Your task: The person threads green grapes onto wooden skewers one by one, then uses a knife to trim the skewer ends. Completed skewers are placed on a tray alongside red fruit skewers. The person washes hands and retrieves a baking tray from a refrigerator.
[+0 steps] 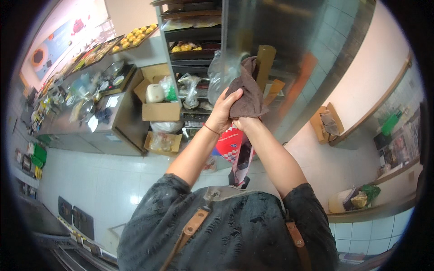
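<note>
A dark brown cloth [247, 97] hangs in front of me at about chest height. My left hand [221, 110] is closed on its left side, with the thumb lying over the fabric. Beneath the cloth's lower edge is my right hand [244, 123]; the cloth covers most of it, so its fingers are hidden. Both forearms reach forward and come together at the cloth. Just beyond the cloth stands a shiny upright panel [280, 27]. Below my wrists is a red item with a chequered pattern [229, 143], partly covered by my right forearm.
A tall tray rack [168, 58] stands ahead, left of the panel. Open cardboard boxes [160, 112] sit between it and a metal counter [101, 128] with bowls and bags. Trays of yellow buns [135, 37] are behind. Another cardboard box [322, 131] is on the floor at right.
</note>
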Available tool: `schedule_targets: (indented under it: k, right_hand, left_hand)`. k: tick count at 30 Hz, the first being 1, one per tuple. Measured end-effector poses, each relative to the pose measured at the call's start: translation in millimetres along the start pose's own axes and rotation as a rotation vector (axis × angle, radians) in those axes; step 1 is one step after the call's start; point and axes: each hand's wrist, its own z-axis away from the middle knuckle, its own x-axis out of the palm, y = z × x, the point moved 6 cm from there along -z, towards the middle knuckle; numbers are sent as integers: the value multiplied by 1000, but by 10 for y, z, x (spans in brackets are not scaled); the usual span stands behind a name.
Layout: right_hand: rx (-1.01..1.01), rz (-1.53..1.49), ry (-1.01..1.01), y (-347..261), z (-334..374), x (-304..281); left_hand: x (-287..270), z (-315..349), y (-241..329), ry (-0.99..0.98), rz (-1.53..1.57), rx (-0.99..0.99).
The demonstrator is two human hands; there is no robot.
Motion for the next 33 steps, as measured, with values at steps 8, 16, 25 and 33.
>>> schedule_targets:
  k: [8,16,25,33]
  right_hand:
    - [-959,1116,-191,-311,239,274]
    - [-992,1629,-37,-451,818,373]
    - [-71,1284,-599,93,814,-335]
    - [98,654,-833,-1196,1200,-1923]
  left_hand:
    - [-106,-20,54,224,-281,212]
    - [325,383,-160,-326,259,-68]
    - [-708,54,-360,312,-579,176]
    - [-455,-250,-727,316,-783,182]
